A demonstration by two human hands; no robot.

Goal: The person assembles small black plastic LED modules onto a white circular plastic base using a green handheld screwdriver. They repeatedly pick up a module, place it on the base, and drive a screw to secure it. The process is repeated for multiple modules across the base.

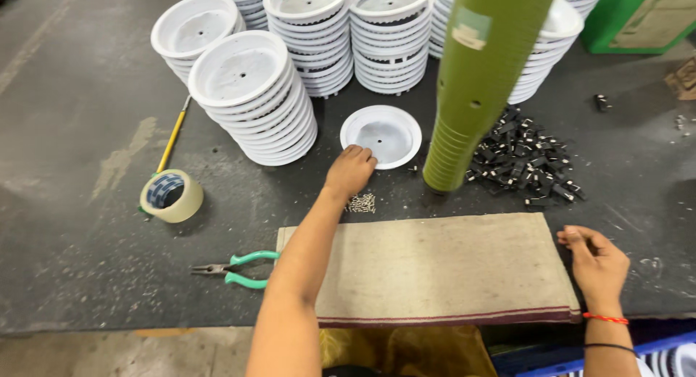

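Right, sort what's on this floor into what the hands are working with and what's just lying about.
In hand:
left hand reaching the single white round part
small screws just beside it
right hand resting near the mat

Lying about:
tape roll
green-handled pliers
yellow-handled tool

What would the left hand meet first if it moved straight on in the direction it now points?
Probably the single white dish: the left hand already reaches its near rim, fingers at or touching the edge. Behind it stand stacked white dishes.
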